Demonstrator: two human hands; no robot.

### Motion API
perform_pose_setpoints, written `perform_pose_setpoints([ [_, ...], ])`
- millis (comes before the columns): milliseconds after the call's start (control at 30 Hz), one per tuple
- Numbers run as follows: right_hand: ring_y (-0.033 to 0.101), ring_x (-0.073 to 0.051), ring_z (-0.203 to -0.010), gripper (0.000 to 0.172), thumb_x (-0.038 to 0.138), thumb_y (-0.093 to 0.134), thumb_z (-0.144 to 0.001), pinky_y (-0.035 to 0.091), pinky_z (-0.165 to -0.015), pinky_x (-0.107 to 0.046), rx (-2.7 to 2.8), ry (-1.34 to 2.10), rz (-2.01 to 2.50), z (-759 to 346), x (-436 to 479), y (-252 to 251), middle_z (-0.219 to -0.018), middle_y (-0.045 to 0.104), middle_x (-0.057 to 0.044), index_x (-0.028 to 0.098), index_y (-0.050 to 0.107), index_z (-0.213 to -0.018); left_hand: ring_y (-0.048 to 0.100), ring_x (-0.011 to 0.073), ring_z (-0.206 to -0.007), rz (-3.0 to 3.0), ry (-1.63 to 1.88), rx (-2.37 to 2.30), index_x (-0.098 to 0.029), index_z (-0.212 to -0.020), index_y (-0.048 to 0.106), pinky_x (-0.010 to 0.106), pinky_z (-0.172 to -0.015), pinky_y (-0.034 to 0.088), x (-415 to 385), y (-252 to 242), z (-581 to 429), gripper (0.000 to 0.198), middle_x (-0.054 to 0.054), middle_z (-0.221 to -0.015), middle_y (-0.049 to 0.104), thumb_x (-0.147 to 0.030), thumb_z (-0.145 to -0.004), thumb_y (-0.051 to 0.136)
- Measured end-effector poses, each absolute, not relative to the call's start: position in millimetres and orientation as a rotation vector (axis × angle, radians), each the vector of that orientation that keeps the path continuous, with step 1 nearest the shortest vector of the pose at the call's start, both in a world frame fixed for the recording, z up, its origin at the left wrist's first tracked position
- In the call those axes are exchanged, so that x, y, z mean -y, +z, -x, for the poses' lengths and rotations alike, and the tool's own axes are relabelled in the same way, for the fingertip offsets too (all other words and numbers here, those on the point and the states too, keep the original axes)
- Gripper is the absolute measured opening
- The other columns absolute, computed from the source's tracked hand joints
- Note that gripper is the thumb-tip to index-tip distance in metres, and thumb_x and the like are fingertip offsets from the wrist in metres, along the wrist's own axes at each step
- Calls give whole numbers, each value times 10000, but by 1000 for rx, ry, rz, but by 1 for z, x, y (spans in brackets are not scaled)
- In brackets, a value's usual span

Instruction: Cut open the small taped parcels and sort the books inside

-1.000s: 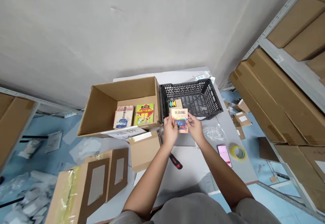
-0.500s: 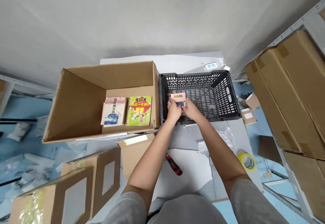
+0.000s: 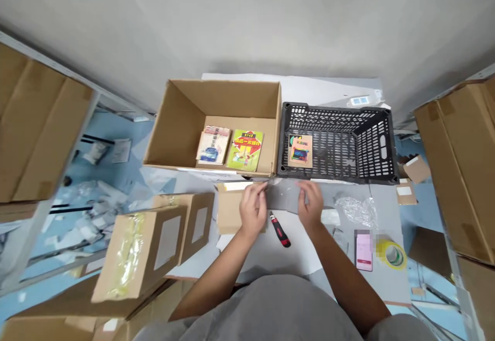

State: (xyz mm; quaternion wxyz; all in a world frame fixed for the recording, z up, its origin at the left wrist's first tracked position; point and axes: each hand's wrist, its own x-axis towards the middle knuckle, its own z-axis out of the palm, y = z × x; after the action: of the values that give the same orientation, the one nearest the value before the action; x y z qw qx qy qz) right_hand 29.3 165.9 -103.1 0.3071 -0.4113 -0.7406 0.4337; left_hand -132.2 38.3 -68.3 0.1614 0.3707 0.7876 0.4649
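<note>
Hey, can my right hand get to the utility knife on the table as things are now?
Probably yes. The right hand is close to the red-and-black utility knife, and no object appears to stand between them. The left hand is on the knife's far side, so it doesn't block the way.

The worktop is taken up by an open cardboard carton and a black plastic crate, set side by side — a red-and-black utility knife, bubble wrap, a phone and yellow tape are laid nearer the front.
</note>
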Motion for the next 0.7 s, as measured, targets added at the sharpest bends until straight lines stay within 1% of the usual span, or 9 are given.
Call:
perform_pose_setpoints([
  [33, 679, -334, -1285, 369, 332, 471, -1099, 528, -1181, -546, 1948, 1219, 1093, -27, -142, -116, -1263, 744, -130, 282, 801, -1256, 674, 313, -1260, -987, 1309, -2334, -259, -1330, 745, 503, -1172, 537, -10, -79, 139, 369, 144, -1252, 712, -398, -1123, 473],
  [100, 699, -320, -1244, 383, 354, 467, -1088, 561, -1135, -508, 1951, 1398, 1161, -18, -99, -148, -1276, 740, -137, 264, 786, -1280, 648, 324, -1322, -803, 1194, -2508, -230, -1305, 721, 521, -1210, 504, 41, -107, 155, 367, 168, -1308, 697, -401, -1112, 460],
  [133, 698, -321, -1254, 409, 377, 480, -1076, 569, -1123, -499, 1943, 1471, 1241, -11, -82, -164, -1325, 729, -148, 252, 759, -1348, 604, 345, -1405, -703, 1115, -2595, -197, -1345, 692, 546, -1255, 455, 62, -121, 164, 385, 197, -1390, 674, -400, -1092, 485],
  [200, 663, -332, -1341, 485, 432, 531, -1051, 557, -1142, -499, 1949, 1589, 1427, 3, -56, -190, -1416, 708, -164, 241, 695, -1465, 499, 389, -1544, -461, 945, -2667, -123, -1458, 606, 582, -1316, 367, 91, -148, 182, 519, 259, -1544, 604, -411, -1027, 597],
  [233, 636, -335, -1393, 521, 451, 560, -1040, 532, -1173, -501, 1962, 1640, 1479, 9, -46, -198, -1439, 705, -166, 235, 669, -1501, 504, 395, -1550, -345, 875, -2613, -105, -1484, 577, 575, -1309, 379, 100, -158, 190, 581, 272, -1557, 605, -419, -1000, 646],
  [333, 642, -318, -1402, 580, 458, 616, -1020, 509, -1192, -480, 1952, 1743, 1435, 24, -28, -205, -1443, 723, -156, 223, 621, -1550, 666, 324, -1403, -239, 878, -2302, -118, -1440, 599, 456, -1192, 520, 112, -174, 201, 485, 233, -1441, 713, -400, -1046, 585],
  [433, 665, -297, -1344, 616, 415, 651, -995, 505, -1189, -468, 1943, 1690, 1376, 29, -16, -190, -1402, 746, -134, 227, 586, -1578, 705, 298, -1333, -350, 878, -2276, -158, -1382, 636, 422, -1138, 553, 115, -168, 197, 428, 183, -1341, 758, -409, -1037, 612],
  [533, 647, -312, -1344, 641, 356, 657, -964, 472, -1221, -495, 1940, 1543, 1442, 20, -4, -170, -1389, 733, -135, 229, 578, -1587, 671, 335, -1367, -488, 773, -2435, -177, -1417, 625, 471, -1161, 530, 123, -144, 189, 495, 179, -1327, 732, -450, -1006, 664],
  [700, 664, -339, -1307, 636, 314, 669, -931, 506, -1187, -512, 1873, 1339, 1544, -22, 24, -143, -1338, 733, -139, 226, 599, -1557, 665, 401, -1339, -888, 506, -2440, -142, -1481, 585, 513, -1137, 517, 134, -98, 184, 610, 229, -1323, 704, -558, -1036, 595],
])
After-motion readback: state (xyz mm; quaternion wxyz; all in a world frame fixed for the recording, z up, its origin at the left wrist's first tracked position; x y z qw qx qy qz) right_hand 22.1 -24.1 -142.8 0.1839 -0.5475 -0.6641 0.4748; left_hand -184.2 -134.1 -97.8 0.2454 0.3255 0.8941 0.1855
